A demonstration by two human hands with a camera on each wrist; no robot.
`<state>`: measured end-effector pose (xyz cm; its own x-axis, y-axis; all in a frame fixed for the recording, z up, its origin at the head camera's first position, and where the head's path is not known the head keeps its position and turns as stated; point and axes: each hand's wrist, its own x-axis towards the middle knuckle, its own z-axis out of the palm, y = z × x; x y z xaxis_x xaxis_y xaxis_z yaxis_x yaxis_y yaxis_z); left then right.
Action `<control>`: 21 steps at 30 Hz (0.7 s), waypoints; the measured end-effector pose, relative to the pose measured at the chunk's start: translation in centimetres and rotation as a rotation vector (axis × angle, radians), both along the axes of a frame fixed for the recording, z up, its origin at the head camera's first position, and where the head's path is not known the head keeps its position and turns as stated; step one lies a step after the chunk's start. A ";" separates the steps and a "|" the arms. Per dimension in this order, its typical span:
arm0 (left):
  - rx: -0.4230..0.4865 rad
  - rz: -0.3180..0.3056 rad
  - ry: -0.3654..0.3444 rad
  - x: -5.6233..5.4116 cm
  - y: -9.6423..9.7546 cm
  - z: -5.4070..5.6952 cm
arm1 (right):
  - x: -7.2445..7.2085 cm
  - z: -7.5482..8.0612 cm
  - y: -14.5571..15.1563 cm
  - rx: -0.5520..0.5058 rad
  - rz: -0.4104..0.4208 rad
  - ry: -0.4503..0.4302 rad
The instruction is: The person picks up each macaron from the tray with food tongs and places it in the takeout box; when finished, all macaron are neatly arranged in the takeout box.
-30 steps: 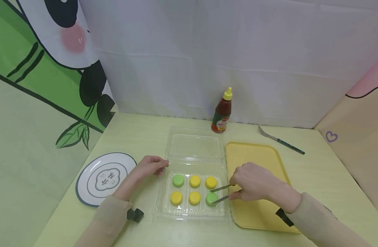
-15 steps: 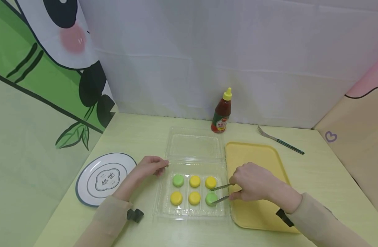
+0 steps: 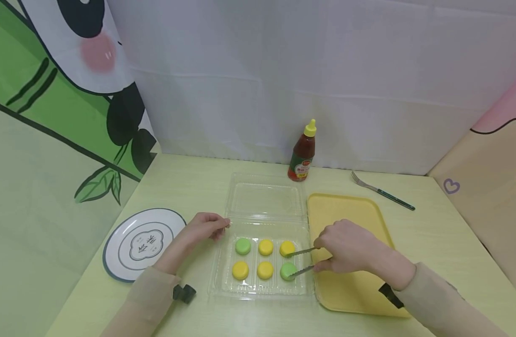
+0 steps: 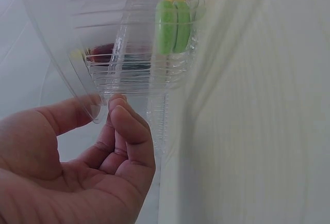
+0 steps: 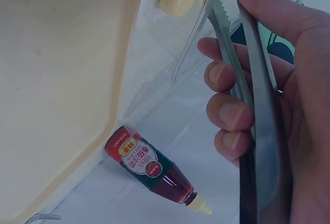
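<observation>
A clear plastic box (image 3: 266, 230) lies unfolded, its lid (image 3: 266, 201) flat behind it. In it sit two rows of macarons, several yellow and two green. My left hand (image 3: 205, 226) pinches the box's left edge between thumb and fingers, near the left green macaron (image 3: 243, 246); the left wrist view shows that grip (image 4: 93, 157). My right hand (image 3: 346, 245) holds metal tongs (image 3: 302, 252) with serrated tips, reaching in from the right with the arms spread. The near tip overlaps the right green macaron (image 3: 286, 270), the far tip the yellow macaron (image 3: 287, 247) behind it.
Under my right hand lies a yellow tray (image 3: 342, 201), close against the box's right side. A plate (image 3: 119, 248) is at left, partly behind my left forearm. A sauce bottle (image 3: 302, 157) stands at the back, a fork (image 3: 382, 192) at back right.
The far arm of the tongs has moved slightly away from me, spreading the tips and bringing one over the yellow macaron. My right hand has risen a little; my left hand keeps its place.
</observation>
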<state>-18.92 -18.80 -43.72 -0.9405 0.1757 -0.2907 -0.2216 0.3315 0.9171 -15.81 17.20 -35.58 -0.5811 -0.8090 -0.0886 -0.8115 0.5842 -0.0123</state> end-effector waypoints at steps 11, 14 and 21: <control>-0.004 -0.003 0.009 0.0 0.0 -0.1 | 0.0 0.7 0.7 -0.040 -0.012 0.034; -0.008 -0.003 0.012 0.0 -0.1 -0.2 | -0.1 0.8 0.9 -0.066 -0.019 0.038; -0.004 -0.004 0.015 -0.1 -0.1 -0.2 | -0.6 1.4 1.6 -0.154 -0.039 0.060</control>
